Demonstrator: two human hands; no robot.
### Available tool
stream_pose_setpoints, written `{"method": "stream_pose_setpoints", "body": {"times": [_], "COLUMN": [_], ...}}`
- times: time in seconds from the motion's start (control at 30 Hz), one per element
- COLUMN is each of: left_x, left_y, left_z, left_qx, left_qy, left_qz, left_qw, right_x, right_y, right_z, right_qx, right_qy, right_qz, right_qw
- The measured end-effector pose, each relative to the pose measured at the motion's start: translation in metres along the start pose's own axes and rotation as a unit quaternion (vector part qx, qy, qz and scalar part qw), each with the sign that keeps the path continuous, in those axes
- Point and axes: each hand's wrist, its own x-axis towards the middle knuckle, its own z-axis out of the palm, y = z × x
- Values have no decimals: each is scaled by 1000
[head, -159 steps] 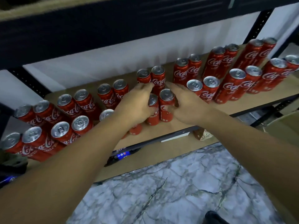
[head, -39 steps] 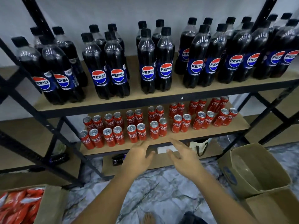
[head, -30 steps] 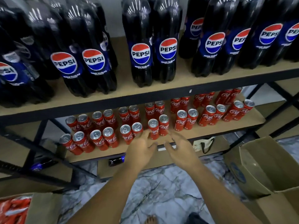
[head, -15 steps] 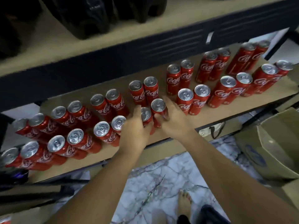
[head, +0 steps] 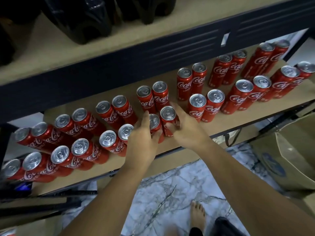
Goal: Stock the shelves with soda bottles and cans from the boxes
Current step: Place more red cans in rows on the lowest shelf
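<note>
- a bare foot [head: 197, 215] stands on the marble floor [head: 162, 193], nearest the camera; an open cardboard box [head: 293, 147] sits at the right.
- both forearms reach up from the bottom edge to the front of the lower shelf [head: 230, 120].
- the left hand [head: 143, 138] cups the left can [head: 154, 122] from its left side, fingers up along the wall, thumb curled across the front.
- the right hand [head: 185, 128] wraps the right can [head: 167, 114] from its right side, thumb across the red front.
- the two cans stand upright and touching, pinched between the hands near the shelf's front edge.
- just behind them stands a back pair of cans [head: 153, 97]; more red cans in pairs run left and right along the board.
- above, the dark beam [head: 153, 53] carries the upper shelf, with the dark bottle bases [head: 81, 19] on it.
</note>
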Motion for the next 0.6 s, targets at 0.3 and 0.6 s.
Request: {"method": "stream_pose_setpoints", "body": {"times": [0.3,0.6], "left_x": [-23,34], "left_y": [40,112], "left_z": [-33,16], "left_qx": [-1,23], "left_qy": [11,-56], "left_qz": [96,162], "left_qw": [995,985], "right_x": [-54,-41], "right_y": [-9,41], "right_z": [-40,-116], "right_qx": [26,-61], "right_qy": [71,165], "right_qz": [-2,36], "right_qw": [997,984]}}
